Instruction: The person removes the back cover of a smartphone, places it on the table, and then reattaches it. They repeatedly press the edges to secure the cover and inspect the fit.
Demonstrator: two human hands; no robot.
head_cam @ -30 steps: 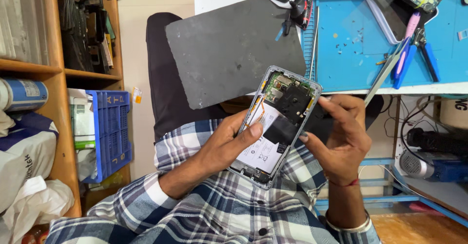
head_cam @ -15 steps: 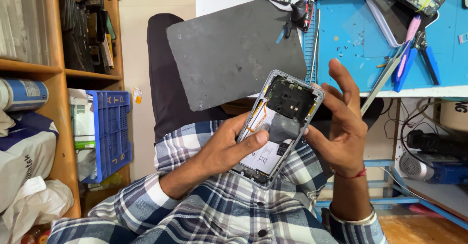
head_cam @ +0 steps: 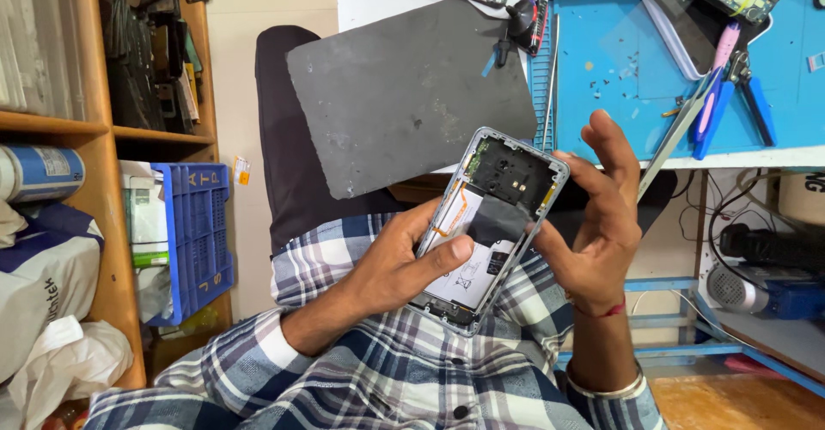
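Note:
An opened smartphone (head_cam: 491, 224) with its back cover off shows a white battery, orange flex cable and black upper plate. My left hand (head_cam: 404, 267) grips its left edge from below, with the thumb lying across the battery. My right hand (head_cam: 593, 215) supports the phone's right edge with the thumb while its fingers are spread and lifted above the phone. The phone is held over my lap, in front of a checked shirt.
A dark grey mat (head_cam: 404, 95) overhangs the white bench. A blue work mat (head_cam: 619, 60) carries tweezers, blue-handled pliers (head_cam: 730, 95), a circuit board and a tablet. Wooden shelves (head_cam: 94, 129) and a blue crate (head_cam: 193, 232) stand at the left. Cables and a device lie under the bench at the right.
My right hand's fingers have lifted off the phone's top and spread open. The phone has tilted slightly and stays held in my left hand.

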